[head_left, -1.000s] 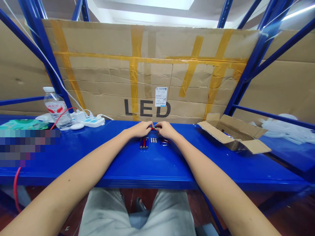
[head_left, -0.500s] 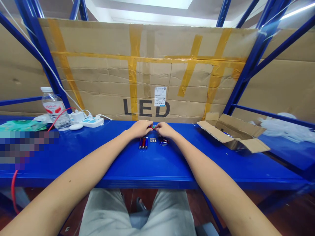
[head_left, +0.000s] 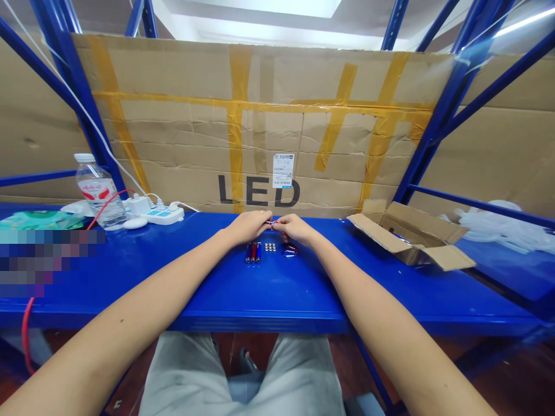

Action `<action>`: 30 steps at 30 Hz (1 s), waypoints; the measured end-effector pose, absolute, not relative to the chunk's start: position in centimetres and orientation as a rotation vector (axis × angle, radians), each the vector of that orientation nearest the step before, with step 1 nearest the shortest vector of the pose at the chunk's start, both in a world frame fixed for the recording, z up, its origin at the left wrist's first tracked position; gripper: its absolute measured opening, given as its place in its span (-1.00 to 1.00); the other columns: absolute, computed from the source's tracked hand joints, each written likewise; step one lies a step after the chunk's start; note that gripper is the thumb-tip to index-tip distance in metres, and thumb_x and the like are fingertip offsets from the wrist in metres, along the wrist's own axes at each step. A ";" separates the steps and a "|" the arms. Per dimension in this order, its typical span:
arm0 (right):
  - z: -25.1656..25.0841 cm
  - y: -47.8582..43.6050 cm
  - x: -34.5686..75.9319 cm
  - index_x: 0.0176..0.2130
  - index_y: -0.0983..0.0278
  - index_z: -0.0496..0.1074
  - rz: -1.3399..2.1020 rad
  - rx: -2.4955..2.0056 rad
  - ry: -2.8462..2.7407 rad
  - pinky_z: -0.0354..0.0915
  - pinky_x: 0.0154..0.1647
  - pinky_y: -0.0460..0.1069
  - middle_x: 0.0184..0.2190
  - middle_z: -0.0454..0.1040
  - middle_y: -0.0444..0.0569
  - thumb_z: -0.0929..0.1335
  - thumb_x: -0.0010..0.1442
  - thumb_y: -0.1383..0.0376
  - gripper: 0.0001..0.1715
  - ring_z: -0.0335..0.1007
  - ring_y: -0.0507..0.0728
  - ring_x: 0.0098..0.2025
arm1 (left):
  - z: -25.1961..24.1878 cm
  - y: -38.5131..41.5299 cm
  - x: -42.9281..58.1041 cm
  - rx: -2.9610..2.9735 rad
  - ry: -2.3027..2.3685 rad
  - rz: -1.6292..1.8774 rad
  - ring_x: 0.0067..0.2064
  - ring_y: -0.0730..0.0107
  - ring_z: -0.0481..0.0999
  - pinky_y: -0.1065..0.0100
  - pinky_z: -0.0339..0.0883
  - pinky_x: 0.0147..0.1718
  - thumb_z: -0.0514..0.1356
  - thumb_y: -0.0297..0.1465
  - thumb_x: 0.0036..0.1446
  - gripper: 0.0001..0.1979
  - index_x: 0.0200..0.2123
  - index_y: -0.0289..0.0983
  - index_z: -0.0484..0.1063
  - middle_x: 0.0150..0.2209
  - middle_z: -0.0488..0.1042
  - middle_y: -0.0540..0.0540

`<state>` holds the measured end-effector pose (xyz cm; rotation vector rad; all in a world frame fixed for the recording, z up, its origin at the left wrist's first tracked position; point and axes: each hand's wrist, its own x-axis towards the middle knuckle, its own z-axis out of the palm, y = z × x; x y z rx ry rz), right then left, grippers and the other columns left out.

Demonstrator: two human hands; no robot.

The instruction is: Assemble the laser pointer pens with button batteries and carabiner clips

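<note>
My left hand (head_left: 251, 225) and my right hand (head_left: 295, 227) meet near the back of the blue table. Their fingers are pinched on the two ends of a small shiny reddish metal piece (head_left: 272, 223), mostly hidden by the fingertips. Just in front of my left hand lie slim metal tubes (head_left: 253, 252), red and blue with silver ends, side by side. Several small round silver button cells (head_left: 270, 247) sit in rows to their right. Below my right hand is a small group of red and blue metal clips (head_left: 290, 250), too small to make out fully.
An open cardboard box (head_left: 411, 234) stands on the right. At the left are a water bottle (head_left: 99, 196), a white power strip (head_left: 163, 215) and a red cable (head_left: 26, 335). A large cardboard sheet (head_left: 182, 144) forms the back wall between blue posts.
Both hands stay together at the back. My right-hand fingers have shifted slightly around the small piece, and its visible part looks different. The laid-out parts have not moved on the table.
</note>
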<state>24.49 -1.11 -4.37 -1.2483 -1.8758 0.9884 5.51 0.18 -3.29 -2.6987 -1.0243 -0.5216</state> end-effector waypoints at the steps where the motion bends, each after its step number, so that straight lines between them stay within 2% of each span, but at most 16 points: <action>1: -4.5 -0.9 24.5 -0.43 0.32 0.40 0.892 -1.260 -1.932 0.06 -0.53 -0.10 -0.70 0.18 -0.24 0.32 0.21 0.26 -0.79 0.09 -0.02 -0.62 | -3.3 0.1 5.5 -2.698 -1.025 -0.514 -0.17 0.22 0.49 0.32 0.23 -0.28 0.00 -0.27 0.34 -0.80 -0.16 -0.24 0.33 -0.22 0.50 -0.15; 5: -4.5 -0.6 24.6 -0.45 0.35 0.45 0.493 -1.212 -2.096 0.04 -0.42 -0.09 -0.59 0.33 -0.18 0.30 0.20 0.29 -0.76 0.16 0.00 -0.48 | -3.2 0.0 5.6 -2.687 -1.085 -0.533 -0.19 0.19 0.51 0.31 0.23 -0.30 -0.01 -0.28 0.33 -0.80 -0.21 -0.25 0.33 -0.23 0.52 -0.17; 8: -4.3 -0.7 24.6 -0.48 0.34 0.44 0.336 -1.175 -2.127 0.03 -0.39 -0.08 -0.55 0.39 -0.14 0.29 0.20 0.32 -0.74 0.20 0.03 -0.43 | -3.2 -0.2 5.7 -2.681 -1.164 -0.592 -0.20 0.17 0.51 0.29 0.24 -0.30 0.00 -0.27 0.31 -0.80 -0.21 -0.25 0.34 -0.23 0.53 -0.17; 15: -4.1 -1.0 24.6 -0.46 0.34 0.49 0.143 -1.104 -2.150 0.05 -0.37 -0.08 -0.53 0.47 -0.07 0.29 0.22 0.38 -0.73 0.25 0.04 -0.43 | -3.4 0.0 5.8 -2.752 -1.230 -0.701 -0.25 0.16 0.51 0.30 0.24 -0.33 0.04 -0.28 0.28 -0.81 -0.21 -0.25 0.36 -0.29 0.53 -0.16; 23: -4.1 -1.2 24.4 -0.33 0.33 0.56 0.041 -1.119 -2.145 0.12 -0.33 -0.09 -0.41 0.57 0.00 0.26 0.26 0.39 -0.72 0.36 0.07 -0.36 | -3.7 1.0 5.8 -2.949 -1.134 -0.828 -0.29 0.29 0.44 0.34 0.20 -0.31 0.00 -0.31 0.29 -0.74 -0.29 -0.29 0.42 -0.31 0.51 -0.10; 26: -4.0 -1.2 24.4 -0.31 0.32 0.58 -0.008 -1.121 -2.162 0.15 -0.30 -0.09 -0.36 0.59 0.01 0.26 0.26 0.40 -0.71 0.40 0.09 -0.32 | -3.5 1.1 5.8 -3.025 -1.167 -0.891 -0.35 0.35 0.38 0.36 0.15 -0.36 0.02 -0.30 0.25 -0.75 -0.38 -0.30 0.39 -0.41 0.44 -0.05; 30: -4.0 -1.1 24.5 -0.23 0.31 0.60 -0.055 -1.069 -2.161 0.21 -0.21 -0.08 -0.26 0.61 0.04 0.27 0.25 0.42 -0.70 0.45 0.11 -0.23 | -3.1 0.9 5.9 -3.208 -1.317 -1.021 -0.52 0.48 0.22 0.40 0.05 -0.50 0.06 -0.29 0.20 -0.72 -0.52 -0.29 0.29 -0.58 0.25 0.05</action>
